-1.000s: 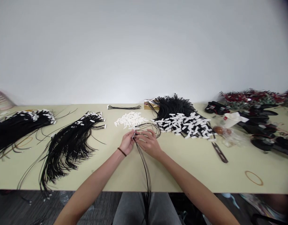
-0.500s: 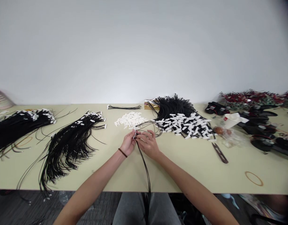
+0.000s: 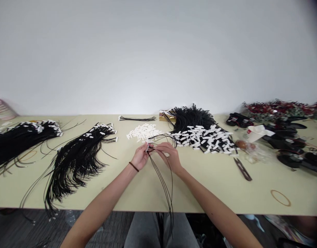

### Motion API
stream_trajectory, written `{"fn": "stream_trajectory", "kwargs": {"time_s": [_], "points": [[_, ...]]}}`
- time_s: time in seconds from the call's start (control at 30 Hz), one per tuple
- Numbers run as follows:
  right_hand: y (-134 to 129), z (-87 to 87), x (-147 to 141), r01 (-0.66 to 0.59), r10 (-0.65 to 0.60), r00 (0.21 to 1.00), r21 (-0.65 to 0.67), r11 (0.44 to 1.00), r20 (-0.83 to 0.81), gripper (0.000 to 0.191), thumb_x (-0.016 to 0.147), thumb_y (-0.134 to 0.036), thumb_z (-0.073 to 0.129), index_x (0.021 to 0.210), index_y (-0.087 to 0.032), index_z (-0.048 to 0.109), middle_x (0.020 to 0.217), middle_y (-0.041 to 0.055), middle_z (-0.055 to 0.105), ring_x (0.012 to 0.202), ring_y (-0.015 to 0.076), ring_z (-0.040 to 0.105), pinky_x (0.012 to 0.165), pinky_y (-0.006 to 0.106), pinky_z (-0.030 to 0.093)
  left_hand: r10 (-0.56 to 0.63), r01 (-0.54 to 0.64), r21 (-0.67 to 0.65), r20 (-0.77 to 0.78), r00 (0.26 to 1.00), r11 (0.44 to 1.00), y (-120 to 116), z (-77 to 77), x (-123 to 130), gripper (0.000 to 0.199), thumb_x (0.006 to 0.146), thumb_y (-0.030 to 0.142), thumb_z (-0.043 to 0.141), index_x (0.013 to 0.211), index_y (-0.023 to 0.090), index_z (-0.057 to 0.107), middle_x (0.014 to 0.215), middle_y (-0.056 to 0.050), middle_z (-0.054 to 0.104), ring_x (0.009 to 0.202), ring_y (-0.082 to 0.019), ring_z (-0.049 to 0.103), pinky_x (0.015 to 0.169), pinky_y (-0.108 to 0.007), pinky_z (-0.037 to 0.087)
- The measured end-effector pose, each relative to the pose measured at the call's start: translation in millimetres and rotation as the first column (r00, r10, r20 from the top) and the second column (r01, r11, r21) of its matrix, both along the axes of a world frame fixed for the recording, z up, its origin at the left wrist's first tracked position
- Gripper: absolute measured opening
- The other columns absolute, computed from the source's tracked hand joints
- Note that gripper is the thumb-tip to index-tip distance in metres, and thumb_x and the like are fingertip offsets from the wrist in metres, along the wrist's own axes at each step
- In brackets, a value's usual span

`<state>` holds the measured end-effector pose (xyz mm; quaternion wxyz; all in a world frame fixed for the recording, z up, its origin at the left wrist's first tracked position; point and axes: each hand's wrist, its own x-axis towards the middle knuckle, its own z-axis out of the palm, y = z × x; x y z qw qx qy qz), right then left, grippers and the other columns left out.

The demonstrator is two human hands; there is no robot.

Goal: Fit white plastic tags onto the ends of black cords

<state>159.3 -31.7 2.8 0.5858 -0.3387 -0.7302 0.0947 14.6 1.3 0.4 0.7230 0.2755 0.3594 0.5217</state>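
My left hand [image 3: 141,156] is closed on a small white connector housing [image 3: 147,148] in the middle of the table. Several thin black wires [image 3: 163,181] run from the connector down over the table's front edge towards the lap. Right beside it, my right hand [image 3: 172,156] pinches a black wire close to the connector; the fingertips partly hide the wire's end. More black wires loop behind the right hand. Just beyond both hands lies a heap of loose white connectors [image 3: 143,131].
Black wire bundles with white connectors [image 3: 78,162] lie at left, and another pile [image 3: 200,134] at right. Further right are snips [image 3: 242,169], a rubber band [image 3: 280,198], a paper cup [image 3: 254,133] and black moulded parts [image 3: 290,158]. One finished-looking harness [image 3: 137,119] lies near the wall.
My right hand has shifted slightly right, away from the connector, with its fingers more stretched. The hanging wires have spread apart and swung right. My left hand has barely moved.
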Motion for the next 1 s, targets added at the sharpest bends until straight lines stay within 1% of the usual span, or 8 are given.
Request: {"fn": "stream_trajectory", "kwargs": {"time_s": [0.13,0.23,0.33,0.4,0.53,0.63,0.77,1.0], "points": [[0,12.5,11,-0.090,0.023,0.962,-0.239,0.967,-0.273,0.011,0.084,-0.027,0.053,0.083,-0.021,0.062,0.088,0.0045,0.065,0.088,0.0160,0.059,0.083,0.034,0.046,0.036,-0.036,-0.010,-0.044,0.998,0.999,3,-0.5,-1,0.018,0.079,0.026,0.058,0.071,0.010,0.061,0.072,-0.005,0.063,0.058,-0.008,0.056,0.041,-0.017,0.035],[7,17.7,24,-0.207,0.004,0.833,-0.305,0.930,-0.553,0.016,0.082,-0.035,0.054,0.077,-0.020,0.057,0.083,0.0031,0.064,0.085,0.0158,0.060,0.083,0.036,0.047,0.065,-0.069,-0.036,-0.083,0.994,0.997,4,-1.8,-2,0.019,0.080,0.025,0.058,0.070,0.009,0.061,0.071,-0.006,0.064,0.058,-0.008,0.057,0.043,-0.017,0.036],[15,22.0,41,-0.251,-0.034,0.657,-0.262,0.932,-0.753,0.020,0.079,-0.040,0.057,0.077,-0.020,0.053,0.072,-0.0014,0.058,0.068,0.0118,0.059,0.068,0.031,0.050,0.095,-0.100,-0.038,-0.104,0.990,0.994,6,-4.2,-3,0.018,0.078,0.025,0.061,0.070,0.010,0.062,0.073,-0.006,0.065,0.061,-0.009,0.058,0.046,-0.018,0.038],[17,25.0,51,-0.127,-0.132,0.624,-0.266,0.956,-0.770,0.021,0.079,-0.041,0.056,0.081,-0.021,0.056,0.067,-0.0034,0.053,0.053,0.0077,0.050,0.052,0.023,0.044,0.109,-0.112,-0.022,-0.112,0.988,0.993,6,-5.6,-4,0.018,0.075,0.027,0.063,0.070,0.010,0.062,0.074,-0.007,0.066,0.064,-0.010,0.059,0.049,-0.019,0.039],[10,28.2,53,0.293,-0.320,0.832,-0.130,0.947,-0.452,0.019,0.081,-0.036,0.055,0.086,-0.020,0.064,0.071,0.0010,0.057,0.055,0.0098,0.047,0.049,0.024,0.038,0.089,-0.090,-0.003,-0.129,0.988,0.996,5,-5.3,-4,0.020,0.075,0.029,0.063,0.071,0.009,0.063,0.074,-0.008,0.066,0.063,-0.011,0.059,0.051,-0.020,0.039],[3,22.8,39,0.304,-0.306,0.952,0.125,0.944,-0.005,0.014,0.083,-0.026,0.054,0.081,-0.020,0.067,0.065,0.0021,0.058,0.061,0.0127,0.049,0.057,0.027,0.040,0.058,-0.058,0.006,-0.125,0.991,0.998,4,-2.8,-3,0.019,0.075,0.028,0.063,0.071,0.010,0.062,0.074,-0.007,0.066,0.061,-0.010,0.058,0.049,-0.020,0.038],[0,8.2,19,0.268,-0.355,0.885,0.295,0.917,0.300,0.012,0.082,-0.020,0.055,0.077,-0.020,0.066,0.059,0.0005,0.055,0.059,0.0120,0.043,0.059,0.025,0.038,0.011,-0.007,0.043,-0.102,0.995,0.999,1,0.4,-2,0.019,0.074,0.029,0.064,0.072,0.010,0.061,0.074,-0.006,0.065,0.062,-0.010,0.058,0.047,-0.019,0.037],[-1,2.3,14,0.289,-0.395,0.863,0.332,0.898,0.316,0.011,0.082,-0.020,0.055,0.077,-0.020,0.064,0.058,-0.0003,0.054,0.059,0.0120,0.038,0.058,0.024,0.035,-0.041,0.053,0.109,-0.108,0.993,0.993,-2,1.3,-2,0.026,0.068,0.035,0.069,0.070,0.010,0.063,0.071,-0.005,0.065,0.062,-0.010,0.058,0.048,-0.019,0.036]]}}
